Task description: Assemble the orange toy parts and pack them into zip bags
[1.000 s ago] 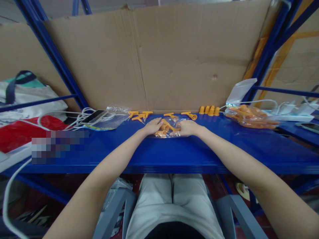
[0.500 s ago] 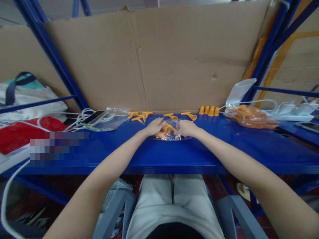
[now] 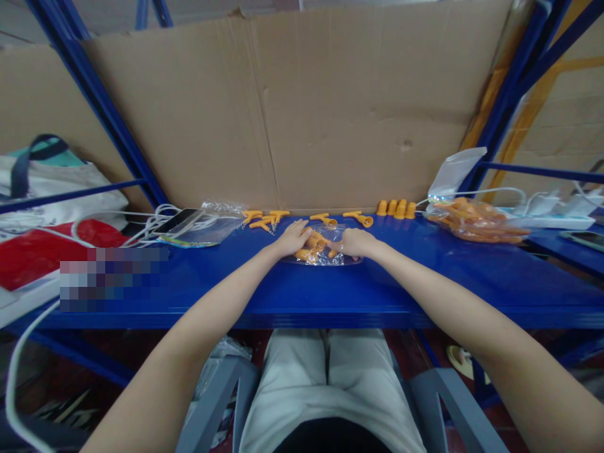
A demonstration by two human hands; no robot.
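Note:
A clear plastic bag [image 3: 325, 261] with several orange corkscrew parts [image 3: 317, 244] in it lies on the blue shelf between my hands. My left hand [image 3: 293, 239] rests on the bag's left side, its fingers stretched forward. At the right side, my right hand [image 3: 353, 243] is closed on the bag, with the index finger reaching left towards the orange parts; its other fingertips are hidden. Behind the bag lie two orange corkscrews with cone-shaped ends, the left corkscrew [image 3: 324, 220] and the right corkscrew [image 3: 359, 218]. Several orange handles with metal spirals [image 3: 264, 221] lie further left.
Several orange cone caps [image 3: 397, 209] stand at the back right. Beyond them is a plastic bag of orange handles [image 3: 472, 220], near a power strip [image 3: 566, 217]. On the left are a flat plastic pouch [image 3: 207, 231], white cables [image 3: 141, 229] and a red bag [image 3: 38, 251]. Cardboard [image 3: 330, 113] closes the back.
My right index finger has stretched out to the left over the bag, and the hand has shifted slightly right. My left hand stays almost in place on the bag.

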